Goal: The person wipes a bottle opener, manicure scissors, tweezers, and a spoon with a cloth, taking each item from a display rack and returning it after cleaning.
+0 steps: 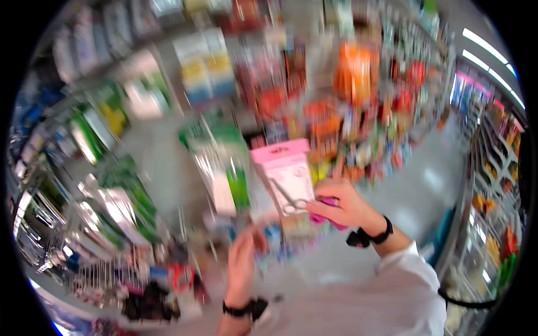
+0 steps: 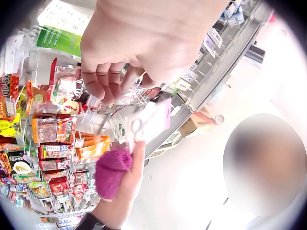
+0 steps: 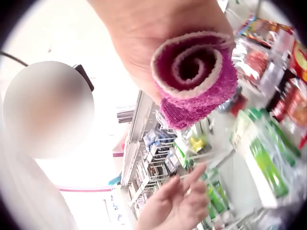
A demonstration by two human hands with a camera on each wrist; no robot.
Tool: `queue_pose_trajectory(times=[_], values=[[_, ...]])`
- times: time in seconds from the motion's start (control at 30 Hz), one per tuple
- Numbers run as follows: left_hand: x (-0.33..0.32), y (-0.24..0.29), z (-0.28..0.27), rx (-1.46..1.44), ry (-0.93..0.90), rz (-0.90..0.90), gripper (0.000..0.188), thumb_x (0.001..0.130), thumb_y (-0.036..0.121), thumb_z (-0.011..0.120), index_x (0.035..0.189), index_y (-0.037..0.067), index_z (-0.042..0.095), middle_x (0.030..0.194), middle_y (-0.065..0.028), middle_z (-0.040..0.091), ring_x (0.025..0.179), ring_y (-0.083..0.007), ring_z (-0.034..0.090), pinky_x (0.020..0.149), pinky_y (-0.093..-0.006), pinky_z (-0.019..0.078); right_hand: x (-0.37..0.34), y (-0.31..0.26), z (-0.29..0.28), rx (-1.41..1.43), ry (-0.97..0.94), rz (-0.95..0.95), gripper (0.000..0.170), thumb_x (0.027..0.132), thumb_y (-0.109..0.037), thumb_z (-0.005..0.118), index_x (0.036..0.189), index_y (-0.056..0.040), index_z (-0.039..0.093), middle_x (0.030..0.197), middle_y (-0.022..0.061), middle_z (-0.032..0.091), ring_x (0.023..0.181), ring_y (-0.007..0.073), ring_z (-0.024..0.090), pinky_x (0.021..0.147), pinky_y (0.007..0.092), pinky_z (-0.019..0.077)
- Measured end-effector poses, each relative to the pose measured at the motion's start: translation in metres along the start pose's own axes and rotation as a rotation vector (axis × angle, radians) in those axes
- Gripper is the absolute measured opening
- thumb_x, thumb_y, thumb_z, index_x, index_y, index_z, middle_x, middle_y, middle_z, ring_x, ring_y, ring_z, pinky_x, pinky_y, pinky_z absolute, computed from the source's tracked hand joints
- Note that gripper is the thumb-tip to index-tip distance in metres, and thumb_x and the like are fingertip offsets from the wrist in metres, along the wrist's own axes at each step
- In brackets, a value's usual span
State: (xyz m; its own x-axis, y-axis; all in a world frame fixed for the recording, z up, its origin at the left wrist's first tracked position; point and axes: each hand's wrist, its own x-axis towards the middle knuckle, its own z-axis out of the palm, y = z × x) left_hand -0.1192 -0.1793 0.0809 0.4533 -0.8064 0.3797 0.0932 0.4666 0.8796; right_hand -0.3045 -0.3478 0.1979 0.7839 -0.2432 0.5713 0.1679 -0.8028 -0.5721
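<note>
My right hand grips a rolled magenta terry cloth together with a pink-topped pack of small scissors. The pack stands up past the fingers, its printed front facing me. In the right wrist view the cloth's pale edge shows as a spiral, and it hides the pack. My left hand is empty, to the left of the pack and lower, before the shelf display. Its fingers are loosely bent in the left wrist view. Nearest to it hang green-and-white packets.
Hooks of green-topped packets fill the left of the rack. Orange packets and red snack bags hang farther right. An aisle floor runs beside the rack, with another shelf along its right side. The head view is blurred.
</note>
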Motion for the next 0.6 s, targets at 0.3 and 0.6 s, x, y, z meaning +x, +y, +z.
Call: queue_pose_trajectory(times=[0.3,0.6], values=[[0.009,-0.041,-0.039,-0.174,0.15,-0.184,0.032,0.098,0.024,0.047,0.114,0.0,0.061,0.082,-0.0038,0.061,0.071,-0.0129,0.057,0.062,-0.0252,0.0442,0.179,-0.027,-0.136,0.134,0.279,-0.028,0.025,0.096,-0.024,0.059,0.1,0.0,0.064,0.07,0.0015,0.063,0.058,0.0081,0.059,0.051,0.0231,0.0466],[-0.022,-0.026,-0.048,-0.133,0.338,-0.319,0.023,0.097,0.022,0.052,0.107,0.004,0.062,0.079,-0.0047,0.062,0.066,-0.0146,0.059,0.056,-0.0291,0.0477,0.314,-0.035,-0.151,0.415,0.092,-0.02,0.025,0.095,-0.024,0.06,0.105,-0.0023,0.064,0.086,0.0022,0.067,0.071,0.0091,0.064,0.061,0.0238,0.0513]])
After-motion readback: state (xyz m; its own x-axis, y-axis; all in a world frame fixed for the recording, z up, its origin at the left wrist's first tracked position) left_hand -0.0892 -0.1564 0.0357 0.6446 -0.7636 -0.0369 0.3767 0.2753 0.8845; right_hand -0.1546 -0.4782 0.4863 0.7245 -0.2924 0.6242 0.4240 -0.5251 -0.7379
